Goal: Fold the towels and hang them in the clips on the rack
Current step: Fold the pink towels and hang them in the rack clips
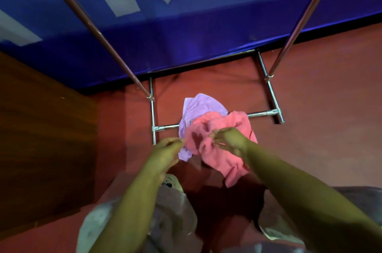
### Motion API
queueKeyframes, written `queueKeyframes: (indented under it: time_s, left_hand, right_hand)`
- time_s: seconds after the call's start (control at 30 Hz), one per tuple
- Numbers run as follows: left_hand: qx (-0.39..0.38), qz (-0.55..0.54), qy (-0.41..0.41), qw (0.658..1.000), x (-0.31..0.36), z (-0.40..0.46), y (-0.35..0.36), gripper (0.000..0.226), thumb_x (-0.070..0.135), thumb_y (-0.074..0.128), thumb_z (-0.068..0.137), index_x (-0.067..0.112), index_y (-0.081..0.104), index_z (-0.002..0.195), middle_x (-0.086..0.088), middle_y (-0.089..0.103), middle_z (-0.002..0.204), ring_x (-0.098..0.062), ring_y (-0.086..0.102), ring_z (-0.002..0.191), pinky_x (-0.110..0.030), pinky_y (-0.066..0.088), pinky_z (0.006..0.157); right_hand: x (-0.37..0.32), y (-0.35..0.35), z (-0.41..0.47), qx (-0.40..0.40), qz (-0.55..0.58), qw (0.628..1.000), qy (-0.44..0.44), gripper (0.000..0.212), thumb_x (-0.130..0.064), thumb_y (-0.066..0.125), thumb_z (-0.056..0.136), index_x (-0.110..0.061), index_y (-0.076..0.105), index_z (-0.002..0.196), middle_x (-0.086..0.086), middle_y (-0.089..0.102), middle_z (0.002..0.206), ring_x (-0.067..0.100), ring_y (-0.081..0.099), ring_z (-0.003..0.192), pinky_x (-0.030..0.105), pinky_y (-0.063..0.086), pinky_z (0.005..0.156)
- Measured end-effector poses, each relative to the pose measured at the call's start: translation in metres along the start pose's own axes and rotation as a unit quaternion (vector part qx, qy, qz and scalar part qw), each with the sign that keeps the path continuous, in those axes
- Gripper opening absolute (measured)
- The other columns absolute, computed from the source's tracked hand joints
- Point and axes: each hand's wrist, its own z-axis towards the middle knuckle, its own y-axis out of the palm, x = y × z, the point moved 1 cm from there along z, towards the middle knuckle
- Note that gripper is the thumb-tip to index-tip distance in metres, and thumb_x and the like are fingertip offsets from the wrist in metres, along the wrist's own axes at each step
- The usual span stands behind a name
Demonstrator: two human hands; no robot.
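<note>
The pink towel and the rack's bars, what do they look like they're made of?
The pink towel looks like soft, matte woven cloth: it crumples into loose folds in both hands. The rack's bars look like polished metal, probably chromed steel: they are thin, straight and shiny, with bright highlights and clamp joints.

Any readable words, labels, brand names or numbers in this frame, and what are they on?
None can be read.
Blue banner behind the metal rack: only cropped, blurred pale shapes, perhaps parts of large letters.
Pink towel and lilac towel: no print visible.
</note>
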Motion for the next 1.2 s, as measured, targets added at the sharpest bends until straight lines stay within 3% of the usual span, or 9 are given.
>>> queueKeyframes:
  time_s: [0.1, 0.2, 0.3, 0.5, 0.67, 0.83, 0.97, 1.1, 1.2]
  left_hand:
    - [0.009, 0.056, 0.046, 0.997, -0.006, -0.019, 0.016, 0.023, -0.003, 0.06, 0.085, 0.014, 0.052, 0.098, 0.009, 0.056, 0.069, 0.006, 0.055, 0.044, -0.008, 0.039, 0.042]
    - [-0.01, 0.091, 0.093, 0.991, -0.009, -0.038, 0.029, 0.053, -0.008, 0.062, 0.081, 0.005, 0.044, 0.129, -0.003, 0.06, 0.099, -0.009, 0.059, 0.077, -0.009, 0.046, 0.051]
    - [0.006, 0.145, 0.139, 0.98, 0.001, -0.059, 0.031, 0.036, 0.007, 0.068, 0.082, 0.001, 0.055, 0.115, -0.011, 0.063, 0.099, -0.023, 0.061, 0.089, -0.033, 0.055, 0.075]
    - [0.036, -0.003, 0.251, 0.967, 0.051, -0.13, 0.019, 0.016, 0.007, 0.053, 0.092, 0.014, 0.06, 0.081, -0.012, 0.062, 0.087, -0.022, 0.055, 0.083, -0.034, 0.044, 0.074]
    - [-0.04, -0.19, 0.252, 0.948, 0.097, -0.195, 0.015, 0.023, 0.002, 0.04, 0.094, 0.015, 0.058, 0.089, -0.011, 0.066, 0.079, -0.022, 0.065, 0.068, -0.036, 0.053, 0.065]
    - [-0.088, -0.273, 0.239, 0.928, 0.131, -0.245, 0.018, 0.031, 0.008, 0.033, 0.101, 0.007, 0.043, 0.13, -0.015, 0.06, 0.094, -0.024, 0.061, 0.087, -0.043, 0.053, 0.07]
    - [-0.103, -0.281, 0.24, 0.923, 0.155, -0.256, 0.005, 0.036, 0.009, 0.032, 0.102, 0.001, 0.037, 0.137, -0.023, 0.055, 0.128, -0.031, 0.056, 0.117, -0.046, 0.043, 0.086]
    - [-0.111, -0.269, 0.265, 0.919, 0.16, -0.259, -0.016, 0.035, 0.003, 0.04, 0.098, -0.004, 0.041, 0.132, -0.02, 0.061, 0.098, -0.026, 0.068, 0.077, -0.032, 0.058, 0.06]
    - [-0.099, -0.257, 0.307, 0.911, 0.158, -0.258, -0.027, 0.037, -0.004, 0.048, 0.092, -0.008, 0.043, 0.129, -0.019, 0.064, 0.097, -0.023, 0.068, 0.077, -0.032, 0.059, 0.066]
  right_hand:
    - [-0.038, 0.012, -0.056, -0.054, -0.007, 0.995, -0.079, 0.024, -0.006, 0.047, 0.095, -0.013, 0.065, 0.08, -0.007, 0.068, 0.07, 0.008, 0.061, 0.068, 0.018, 0.051, 0.064]
    - [-0.07, 0.019, -0.114, -0.091, 0.03, 0.983, -0.157, 0.021, -0.014, 0.048, 0.096, -0.015, 0.063, 0.082, -0.008, 0.069, 0.073, 0.008, 0.061, 0.071, 0.026, 0.047, 0.075]
    - [-0.094, 0.028, -0.164, -0.141, 0.101, 0.962, -0.212, 0.022, -0.014, 0.043, 0.099, -0.01, 0.061, 0.088, -0.009, 0.07, 0.067, 0.006, 0.065, 0.064, 0.025, 0.054, 0.07]
    - [-0.129, 0.04, -0.242, -0.143, 0.225, 0.912, -0.311, 0.02, -0.011, 0.041, 0.099, -0.003, 0.058, 0.094, 0.001, 0.07, 0.086, 0.009, 0.07, 0.065, 0.023, 0.057, 0.068]
    - [-0.107, 0.042, -0.284, -0.084, -0.026, 0.914, -0.397, 0.03, -0.017, 0.055, 0.094, -0.002, 0.057, 0.12, -0.001, 0.062, 0.091, 0.007, 0.061, 0.07, 0.015, 0.049, 0.055]
    - [-0.088, 0.044, -0.308, 0.002, -0.255, 0.837, -0.484, 0.077, -0.004, 0.075, 0.075, -0.018, 0.035, 0.14, -0.012, 0.052, 0.122, 0.005, 0.056, 0.107, 0.018, 0.048, 0.086]
    - [-0.115, 0.038, -0.315, 0.201, -0.313, 0.756, -0.539, 0.02, 0.001, 0.054, 0.083, -0.006, 0.065, 0.098, 0.002, 0.064, 0.091, 0.013, 0.057, 0.083, 0.022, 0.039, 0.071]
    - [-0.15, 0.041, -0.346, 0.22, -0.328, 0.742, -0.542, 0.016, -0.012, 0.049, 0.093, -0.005, 0.062, 0.085, 0.003, 0.06, 0.08, 0.015, 0.052, 0.076, 0.027, 0.036, 0.067]
    - [-0.174, 0.051, -0.37, 0.199, -0.278, 0.761, -0.551, 0.026, -0.026, 0.051, 0.094, -0.004, 0.065, 0.088, 0.003, 0.062, 0.08, 0.013, 0.054, 0.077, 0.031, 0.045, 0.074]
